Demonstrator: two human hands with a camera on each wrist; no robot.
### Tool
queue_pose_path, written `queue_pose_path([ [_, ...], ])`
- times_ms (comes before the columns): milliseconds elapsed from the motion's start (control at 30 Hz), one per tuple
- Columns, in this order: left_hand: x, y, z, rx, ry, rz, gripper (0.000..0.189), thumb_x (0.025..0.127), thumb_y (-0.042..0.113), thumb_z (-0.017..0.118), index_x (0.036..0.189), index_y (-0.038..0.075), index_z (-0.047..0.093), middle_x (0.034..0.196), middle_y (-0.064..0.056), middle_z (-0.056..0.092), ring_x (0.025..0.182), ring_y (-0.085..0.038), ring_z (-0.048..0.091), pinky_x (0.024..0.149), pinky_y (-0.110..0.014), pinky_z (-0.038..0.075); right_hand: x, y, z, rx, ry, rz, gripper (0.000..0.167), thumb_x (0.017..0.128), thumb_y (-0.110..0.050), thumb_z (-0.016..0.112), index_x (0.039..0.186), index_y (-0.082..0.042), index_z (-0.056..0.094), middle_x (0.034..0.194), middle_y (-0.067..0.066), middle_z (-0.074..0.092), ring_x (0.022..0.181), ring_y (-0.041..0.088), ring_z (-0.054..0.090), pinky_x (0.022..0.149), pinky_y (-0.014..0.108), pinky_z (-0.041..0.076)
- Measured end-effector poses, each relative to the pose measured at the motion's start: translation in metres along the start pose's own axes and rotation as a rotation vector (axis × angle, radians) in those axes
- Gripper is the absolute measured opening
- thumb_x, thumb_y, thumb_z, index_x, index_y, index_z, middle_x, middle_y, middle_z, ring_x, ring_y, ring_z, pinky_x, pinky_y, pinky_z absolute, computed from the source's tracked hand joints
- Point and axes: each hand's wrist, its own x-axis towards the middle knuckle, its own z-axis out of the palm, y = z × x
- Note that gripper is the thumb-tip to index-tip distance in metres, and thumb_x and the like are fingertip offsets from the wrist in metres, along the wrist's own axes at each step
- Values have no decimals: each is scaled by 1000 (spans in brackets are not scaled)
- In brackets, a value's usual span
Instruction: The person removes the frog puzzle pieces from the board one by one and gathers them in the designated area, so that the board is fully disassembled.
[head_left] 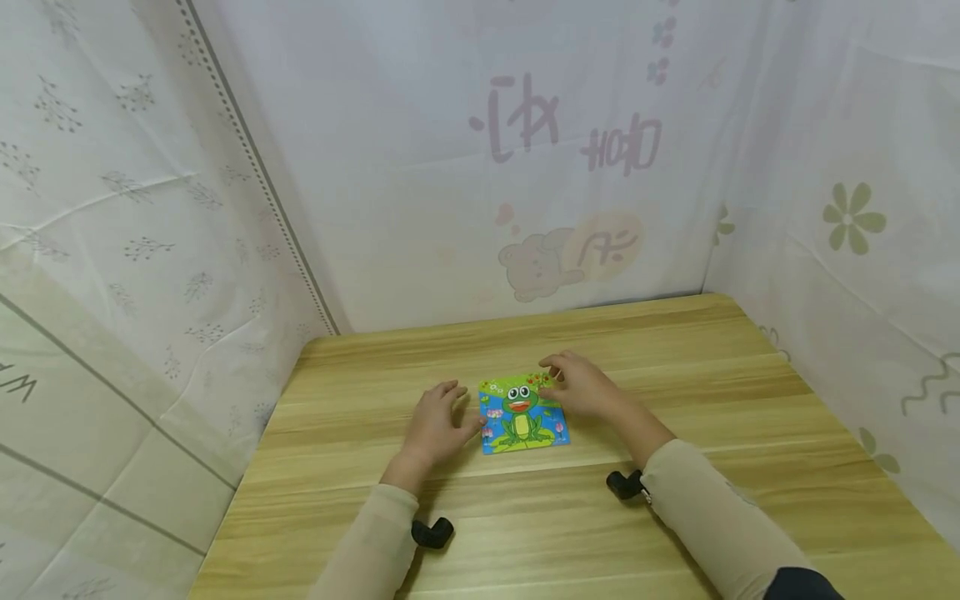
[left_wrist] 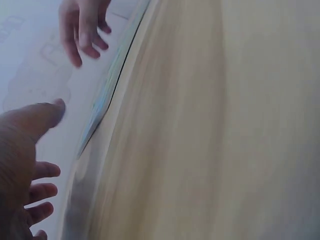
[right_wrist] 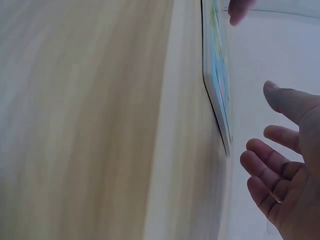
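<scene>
A flat square picture board point(head_left: 521, 421) with a green cartoon frog on a blue and green ground lies on the wooden table. At its left side is my left hand point(head_left: 438, 425), fingers loosely bent and holding nothing. My right hand point(head_left: 581, 385) hovers over the board's upper right corner, its fingers relaxed and apart. In the left wrist view the board point(left_wrist: 107, 90) appears nearly edge-on, beyond the thumb. The right wrist view also catches the board's thin edge point(right_wrist: 215, 95), with the right hand point(right_wrist: 287, 170) beside it and nothing in its grasp.
The wooden table point(head_left: 360, 450) has rounded far corners. Pale printed curtains point(head_left: 420, 167) hang behind it and along both sides. A black wrist mount point(head_left: 432, 533) sits on the left sleeve, and another black mount point(head_left: 626, 485) on the right one.
</scene>
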Motion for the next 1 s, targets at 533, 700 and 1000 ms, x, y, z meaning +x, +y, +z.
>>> queue_pose_path([
  [533,-4,18,25,-1,21,2,74,96,58,70,147,6,56,157,-13,46,149,-37,38,129,-54,16,18,-28,25,-60,-98,-62,51,94,-41,81,133,-11,69,98,-4,61,85,14,56,77,33,53],
  [700,-3,16,28,12,27,1,73,97,57,70,148,7,56,157,-11,47,149,-34,37,129,-53,17,25,-31,29,-54,-108,-68,48,94,-36,81,132,-10,69,97,-3,62,85,13,57,78,33,53],
  [1000,-3,16,30,21,37,1,72,96,56,71,148,7,57,157,-11,47,149,-34,37,129,-52,18,38,-35,37,-104,-116,-77,41,96,-35,79,130,-12,71,92,-5,58,82,13,55,73,31,52],
])
